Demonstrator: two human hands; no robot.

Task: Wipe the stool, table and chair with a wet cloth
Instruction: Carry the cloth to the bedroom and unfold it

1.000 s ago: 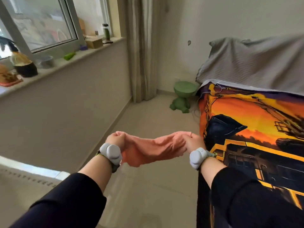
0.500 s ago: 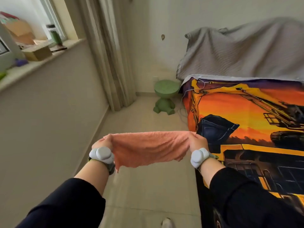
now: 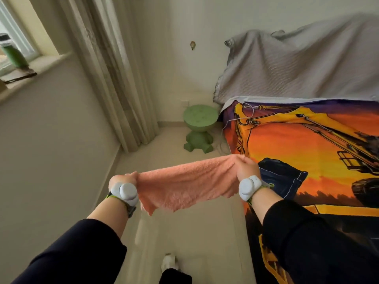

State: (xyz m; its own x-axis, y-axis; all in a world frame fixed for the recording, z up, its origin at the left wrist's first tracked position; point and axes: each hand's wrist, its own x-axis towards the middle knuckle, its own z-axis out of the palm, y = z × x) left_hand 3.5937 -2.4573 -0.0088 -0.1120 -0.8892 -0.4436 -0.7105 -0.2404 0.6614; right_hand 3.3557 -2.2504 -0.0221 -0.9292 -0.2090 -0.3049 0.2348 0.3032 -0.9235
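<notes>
Now closer to stool (image 3: 200, 119), gripping cloth (image 3: 184, 185) stretched wider between left hand (image 3: 121, 179) and right hand (image 3: 247, 171); open floor (image 3: 174, 152) ahead, bed (image 3: 307, 152) edge perhaps brushing right sleeve.

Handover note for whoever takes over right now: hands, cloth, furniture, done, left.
Left hand grips one end of the orange cloth, right hand grips the other. The cloth hangs stretched between them in the air.
Green stool stands ahead in the corner, beside the bed, with nothing touching it. Table and chair not in view.
Done: cloth in hand, spread out.
Left: wipe stool, table, chair.
</notes>
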